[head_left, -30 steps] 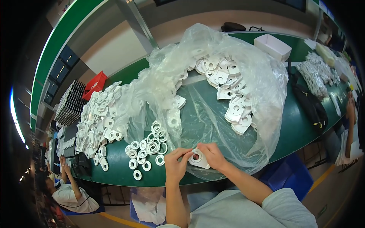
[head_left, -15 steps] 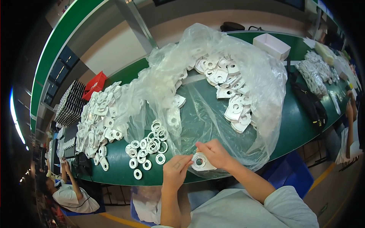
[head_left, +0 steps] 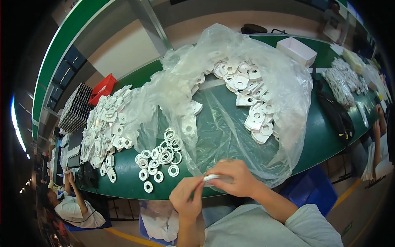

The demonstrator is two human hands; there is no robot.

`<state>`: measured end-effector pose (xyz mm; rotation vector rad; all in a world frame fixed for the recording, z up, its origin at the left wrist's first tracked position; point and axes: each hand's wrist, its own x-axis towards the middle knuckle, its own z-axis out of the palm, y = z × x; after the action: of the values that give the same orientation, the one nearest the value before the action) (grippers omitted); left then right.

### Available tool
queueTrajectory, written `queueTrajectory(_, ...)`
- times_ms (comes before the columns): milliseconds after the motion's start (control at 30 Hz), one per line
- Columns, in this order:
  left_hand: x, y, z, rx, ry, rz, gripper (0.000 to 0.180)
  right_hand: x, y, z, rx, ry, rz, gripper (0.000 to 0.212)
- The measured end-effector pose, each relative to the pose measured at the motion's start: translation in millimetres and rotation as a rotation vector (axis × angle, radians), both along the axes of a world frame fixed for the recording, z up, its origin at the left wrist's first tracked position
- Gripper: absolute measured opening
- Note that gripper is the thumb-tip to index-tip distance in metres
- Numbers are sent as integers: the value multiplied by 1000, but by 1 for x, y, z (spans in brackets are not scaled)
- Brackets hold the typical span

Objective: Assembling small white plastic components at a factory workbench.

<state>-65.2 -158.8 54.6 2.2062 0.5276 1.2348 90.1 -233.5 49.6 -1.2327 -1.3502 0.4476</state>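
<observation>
Both my hands meet at the table's near edge around one flat white plastic part (head_left: 212,177), now turned nearly edge-on. My right hand (head_left: 234,178) is closed over its right side. The fingers of my left hand (head_left: 187,196) pinch its left end. Most of the part is hidden by my fingers. Left of my hands lies a loose group of white rings (head_left: 159,176), some overlapping. Beyond them spreads a large clear plastic bag (head_left: 288,123), with white plates with round holes (head_left: 258,116) heaped inside it.
A big pile of white parts (head_left: 108,119) stands at left, beside a red bin (head_left: 103,88) and stacked dark trays (head_left: 76,111). A white box (head_left: 297,51) and a black bag (head_left: 335,113) sit at right. A blue bin (head_left: 310,189) is below the green table (head_left: 298,162). Co-workers sit at both sides.
The white part has been tilted from showing its holed face to nearly edge-on. My right hand has rolled over it, and my left hand has shifted slightly left and down.
</observation>
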Motion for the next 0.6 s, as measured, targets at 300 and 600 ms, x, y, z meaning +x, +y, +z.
queueTrajectory(300,2,-16,9,265,-196,-100,14,2,-16,10,326,-214,44,21)
queueTrajectory(600,-3,-23,7,293,-260,-135,19,0,-19,19,390,-143,130,21)
